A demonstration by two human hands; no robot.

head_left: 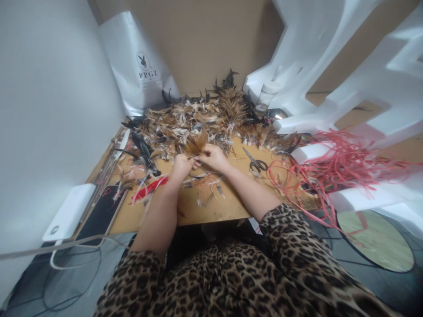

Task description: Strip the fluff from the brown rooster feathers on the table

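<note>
Between my two hands a small bunch of brown feathers (196, 143) stands with its tips pointing up and away from me. My left hand (183, 166) pinches the bunch low at its base. Fingers of my right hand (213, 157) close on the same base from the other side. The exact grip of the fingertips is too small to make out. Just beyond my hands lies a wide heap of brown, white and black feathers (185, 116). Dark-handled scissors (256, 163) lie on the table to the right of my right hand.
Pink ribbon strands (346, 163) spread over white foam pieces at the right. A silver bag (135, 66) stands at the back left. A white power bank (71, 211) and a dark phone (101, 211) lie at the left edge. Red strips (150, 188) rest near my left forearm.
</note>
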